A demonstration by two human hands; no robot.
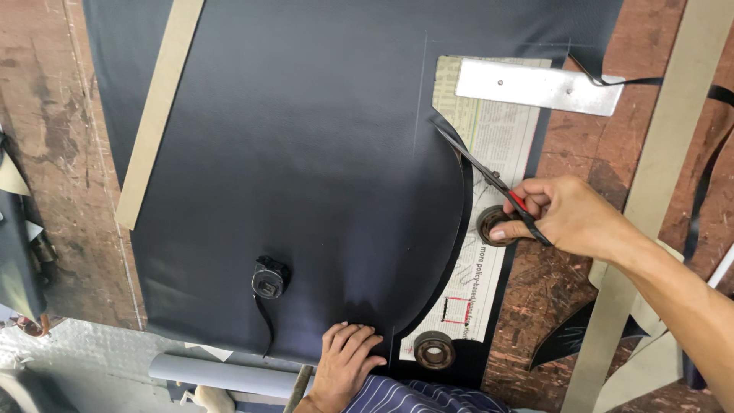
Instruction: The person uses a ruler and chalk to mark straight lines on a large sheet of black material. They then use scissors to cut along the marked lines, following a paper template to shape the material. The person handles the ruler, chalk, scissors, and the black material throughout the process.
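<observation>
The dark sheet of leather-like material lay spread flat over the worn wooden desk, covering most of its middle. A curved cut ran down its right side, leaving a thin dark strip along the arc. The scissors sat at the top of that curve, blades parted a little with the tips against the sheet's edge, pointing up and to the left. The right hand held them by the red and black handles, its fingers curled closed through the loops, thumb lying low beside a rusty round bearing. The cut edge was thus just beyond the fingers, up and to the left, touched by the blades only.

The left hand rested palm down on the sheet's near edge, fingers spread flat and gripping nothing, well apart from the scissors.

Under the sheet's right side lay a newspaper pattern, pinned at the top by a flat metal plate and near the bottom by a second bearing. A small black weight stood on the sheet close to the left hand. A pale cardboard strip lay slanted across the sheet's left side, and another crossed the desk at the right
</observation>
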